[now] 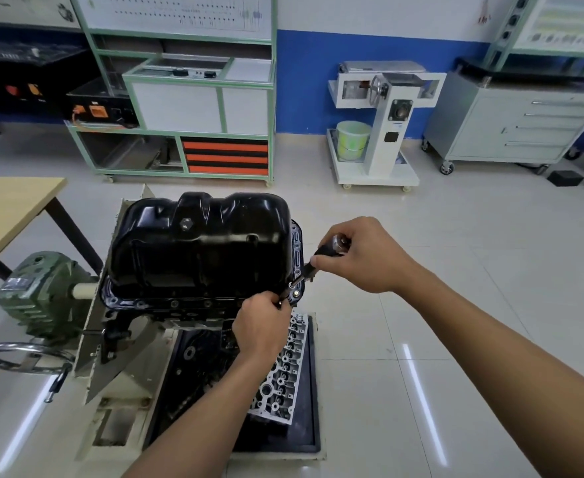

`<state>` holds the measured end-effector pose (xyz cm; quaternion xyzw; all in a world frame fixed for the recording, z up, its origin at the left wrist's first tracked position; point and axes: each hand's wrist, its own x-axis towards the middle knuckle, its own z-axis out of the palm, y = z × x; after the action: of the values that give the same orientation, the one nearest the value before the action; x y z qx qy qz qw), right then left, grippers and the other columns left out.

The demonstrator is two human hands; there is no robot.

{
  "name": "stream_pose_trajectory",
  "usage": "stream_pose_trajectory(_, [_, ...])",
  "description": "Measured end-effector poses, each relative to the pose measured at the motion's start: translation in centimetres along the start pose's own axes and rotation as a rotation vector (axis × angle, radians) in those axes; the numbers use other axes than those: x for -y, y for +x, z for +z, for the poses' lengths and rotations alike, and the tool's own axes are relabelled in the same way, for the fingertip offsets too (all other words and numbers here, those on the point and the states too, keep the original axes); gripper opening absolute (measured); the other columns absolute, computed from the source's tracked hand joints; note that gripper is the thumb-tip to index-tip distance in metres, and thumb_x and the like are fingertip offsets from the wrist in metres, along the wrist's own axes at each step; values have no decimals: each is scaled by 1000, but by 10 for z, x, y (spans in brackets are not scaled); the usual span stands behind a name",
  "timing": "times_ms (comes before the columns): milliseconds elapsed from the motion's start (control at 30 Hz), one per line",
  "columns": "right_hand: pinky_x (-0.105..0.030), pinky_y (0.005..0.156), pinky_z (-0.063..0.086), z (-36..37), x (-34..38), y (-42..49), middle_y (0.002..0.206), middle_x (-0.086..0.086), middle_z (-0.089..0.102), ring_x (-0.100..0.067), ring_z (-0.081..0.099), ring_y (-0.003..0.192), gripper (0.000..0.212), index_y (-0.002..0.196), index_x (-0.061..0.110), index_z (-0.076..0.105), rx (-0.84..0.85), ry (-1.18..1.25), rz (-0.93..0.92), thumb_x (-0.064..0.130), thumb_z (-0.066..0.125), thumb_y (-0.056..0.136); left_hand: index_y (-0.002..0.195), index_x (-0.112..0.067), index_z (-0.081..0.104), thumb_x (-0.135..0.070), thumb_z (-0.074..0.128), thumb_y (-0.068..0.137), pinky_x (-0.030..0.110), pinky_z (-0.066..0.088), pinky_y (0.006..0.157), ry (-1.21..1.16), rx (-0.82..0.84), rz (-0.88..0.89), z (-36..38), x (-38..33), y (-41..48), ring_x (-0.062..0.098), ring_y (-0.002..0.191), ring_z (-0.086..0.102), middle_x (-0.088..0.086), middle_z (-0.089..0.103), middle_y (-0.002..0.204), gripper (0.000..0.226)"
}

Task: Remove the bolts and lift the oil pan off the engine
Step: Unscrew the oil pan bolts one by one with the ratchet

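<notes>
Right hand fingers (321, 262) are curled tight round the black handle of a socket wrench (323, 252), thumb up near its shiny head. Left hand fingers (277, 300) are bunched and pinching the far, lower end of that same wrench, right where it meets the near right corner of the pan's flange (297, 243). I can't make out whether a bolt sits under the tip, the fingers cover it.

The right hand (363, 257) is out past the flange's right edge, and the left hand (261, 326) is just below the corner.

The oil pan (197, 243) is glossy black, sitting belly-up on top of the engine (166, 315), which hangs in a beige stand (121, 367). Under the hands, a cylinder head (283, 370) lies in a black tray (313, 408). To the left there's a green gearbox (42, 298) with a handwheel (14, 353), and a wooden table (8, 208) further back.
</notes>
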<state>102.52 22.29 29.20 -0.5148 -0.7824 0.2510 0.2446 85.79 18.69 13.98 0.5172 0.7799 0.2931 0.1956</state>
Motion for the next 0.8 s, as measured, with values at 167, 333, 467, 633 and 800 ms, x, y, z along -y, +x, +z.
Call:
stream_pose_trajectory(167, [-16, 53, 43, -14, 9, -2, 64, 5, 68, -8, 57, 56, 9, 77, 21, 78, -43, 110, -47, 28, 82, 80, 92, -24, 75, -36, 68, 94, 31, 55, 65, -100, 49, 119, -23, 17, -5, 0, 70, 61, -20, 63, 69, 14])
stream_pose_trajectory(333, [-19, 57, 46, 0, 46, 15, 69, -4, 71, -20, 62, 61, 5, 77, 24, 79, -37, 315, -111, 26, 82, 81, 94, -22, 77, -26, 75, 92, 11, 51, 65, -245, -20, 129, -91, 53, 4, -2, 72, 67, -16, 70, 74, 5])
stream_pose_trajectory(467, [-18, 62, 53, 51, 93, 36, 72, 5, 74, -10, 72, 70, 3, 80, 28, 80, 15, 505, -119, 28, 81, 83, 87, -21, 77, -8, 80, 85, 13, 53, 69, -348, -203, 64, -169, 95, 22, -2, 67, 66, -11, 73, 73, 14])
stream_pose_trajectory(633, [-9, 54, 46, 147, 168, 60, 66, 12, 71, -2, 66, 60, 8, 83, 35, 79, 71, 661, -167, 30, 75, 89, 90, -17, 80, -9, 82, 83, 19, 52, 64, -314, -355, -74, -256, 179, 48, 6, 66, 64, -4, 74, 75, 10])
stream_pose_trajectory(800, [-19, 45, 35, 265, 236, 79, 51, 10, 49, -5, 40, 45, 17, 93, 30, 79, 181, 799, -98, 44, 72, 86, 92, -16, 80, -12, 80, 87, 12, 48, 66, -266, -457, -197, -323, 294, 70, 0, 67, 63, -7, 72, 79, 6])
